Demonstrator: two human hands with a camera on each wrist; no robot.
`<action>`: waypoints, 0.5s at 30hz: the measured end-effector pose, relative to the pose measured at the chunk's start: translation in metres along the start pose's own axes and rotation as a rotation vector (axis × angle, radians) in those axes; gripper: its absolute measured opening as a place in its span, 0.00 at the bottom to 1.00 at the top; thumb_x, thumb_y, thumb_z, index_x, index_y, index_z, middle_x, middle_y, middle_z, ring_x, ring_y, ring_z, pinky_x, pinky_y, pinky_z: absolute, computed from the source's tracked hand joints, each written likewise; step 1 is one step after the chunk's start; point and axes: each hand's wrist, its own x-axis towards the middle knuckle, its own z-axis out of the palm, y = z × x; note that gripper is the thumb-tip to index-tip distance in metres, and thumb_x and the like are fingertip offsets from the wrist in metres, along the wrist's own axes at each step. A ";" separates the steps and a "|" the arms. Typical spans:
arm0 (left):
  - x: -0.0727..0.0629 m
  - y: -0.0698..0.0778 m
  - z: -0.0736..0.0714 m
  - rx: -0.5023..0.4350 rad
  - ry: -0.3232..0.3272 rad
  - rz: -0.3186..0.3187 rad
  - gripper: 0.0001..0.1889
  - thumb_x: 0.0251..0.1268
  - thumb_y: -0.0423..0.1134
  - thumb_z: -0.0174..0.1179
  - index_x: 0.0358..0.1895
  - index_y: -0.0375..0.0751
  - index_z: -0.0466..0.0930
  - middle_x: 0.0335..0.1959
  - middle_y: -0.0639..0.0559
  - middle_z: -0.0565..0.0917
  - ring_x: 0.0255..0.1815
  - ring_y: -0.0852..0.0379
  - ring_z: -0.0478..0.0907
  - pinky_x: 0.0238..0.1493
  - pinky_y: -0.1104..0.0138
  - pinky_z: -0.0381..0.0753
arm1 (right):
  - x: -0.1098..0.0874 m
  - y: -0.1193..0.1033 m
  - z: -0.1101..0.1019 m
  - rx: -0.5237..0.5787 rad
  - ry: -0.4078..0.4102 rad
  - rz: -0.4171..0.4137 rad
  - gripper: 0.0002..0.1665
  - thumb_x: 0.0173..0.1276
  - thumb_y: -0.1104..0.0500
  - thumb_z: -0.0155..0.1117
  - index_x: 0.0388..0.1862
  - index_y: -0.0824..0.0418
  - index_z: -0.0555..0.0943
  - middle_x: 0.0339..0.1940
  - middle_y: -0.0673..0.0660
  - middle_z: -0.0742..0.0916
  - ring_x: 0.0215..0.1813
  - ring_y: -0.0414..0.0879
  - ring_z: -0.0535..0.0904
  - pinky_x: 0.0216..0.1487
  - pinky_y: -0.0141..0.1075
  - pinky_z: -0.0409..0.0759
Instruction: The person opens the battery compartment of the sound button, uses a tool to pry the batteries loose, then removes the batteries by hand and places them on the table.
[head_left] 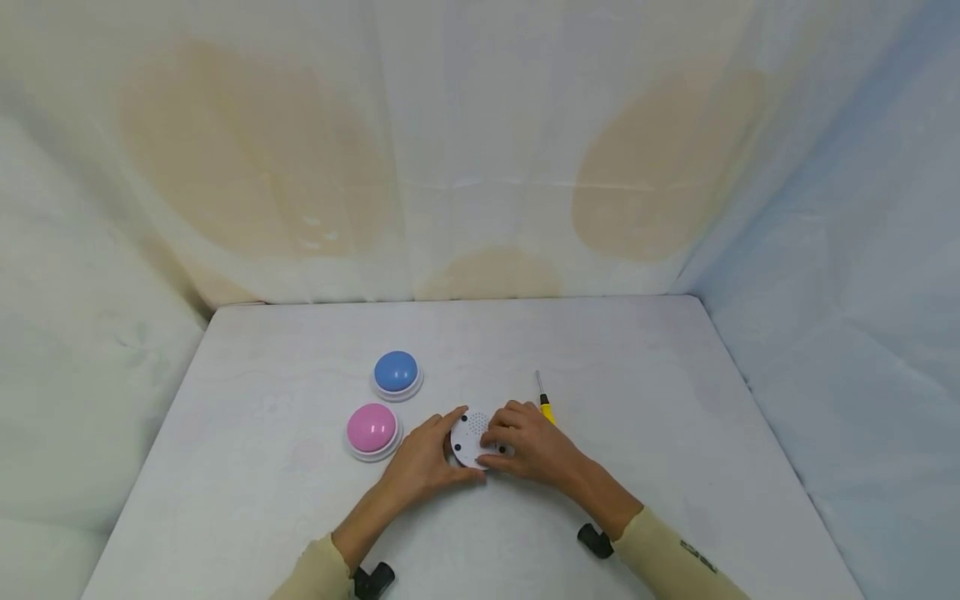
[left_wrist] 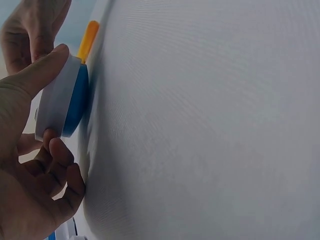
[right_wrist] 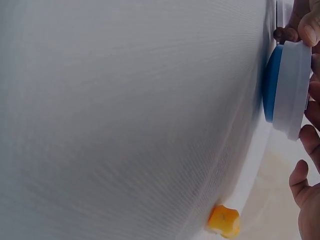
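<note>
A round push-button buzzer (head_left: 468,440) lies face down, its white back with speaker holes and dark feet turned up. The wrist views show its blue dome (right_wrist: 272,85) underneath, against the table. My left hand (head_left: 426,457) grips the white rim from the left, thumb and fingers on opposite sides. Bent over the back is my right hand (head_left: 534,443), its fingertips and thumb on or close to the right part of it. Those fingers hide that part, so any small piece between them cannot be made out.
A blue-domed buzzer (head_left: 396,372) and a pink-domed buzzer (head_left: 371,428) stand dome up to the left. A screwdriver (head_left: 547,408) with a yellow handle lies just beyond the right hand. Pale cloth walls (head_left: 480,167) rise at the back and sides of the white table (head_left: 675,400).
</note>
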 end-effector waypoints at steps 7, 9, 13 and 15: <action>0.000 0.001 0.002 0.014 -0.004 0.011 0.56 0.37 0.64 0.80 0.74 0.46 0.68 0.39 0.55 0.77 0.36 0.60 0.71 0.41 0.65 0.74 | 0.000 0.000 0.001 -0.034 -0.003 -0.043 0.13 0.56 0.46 0.80 0.35 0.49 0.88 0.38 0.43 0.84 0.43 0.39 0.76 0.43 0.36 0.72; 0.000 0.001 0.003 0.030 0.012 0.022 0.56 0.37 0.65 0.79 0.73 0.45 0.69 0.40 0.54 0.78 0.36 0.60 0.71 0.41 0.64 0.75 | 0.000 0.000 0.000 -0.043 -0.004 -0.050 0.12 0.57 0.46 0.79 0.35 0.49 0.88 0.38 0.43 0.84 0.43 0.39 0.77 0.42 0.35 0.72; 0.000 0.001 0.004 0.052 0.044 0.028 0.55 0.37 0.65 0.79 0.72 0.45 0.70 0.42 0.54 0.80 0.36 0.60 0.72 0.41 0.65 0.76 | 0.001 0.000 -0.001 -0.061 0.000 -0.075 0.11 0.57 0.47 0.79 0.35 0.50 0.89 0.38 0.44 0.85 0.43 0.39 0.78 0.43 0.35 0.73; 0.001 0.002 0.004 0.057 0.053 0.024 0.54 0.37 0.65 0.79 0.72 0.45 0.70 0.42 0.53 0.80 0.36 0.60 0.72 0.41 0.65 0.76 | 0.002 0.001 -0.001 -0.075 0.003 -0.097 0.11 0.57 0.48 0.80 0.35 0.50 0.89 0.37 0.44 0.85 0.42 0.40 0.79 0.42 0.35 0.74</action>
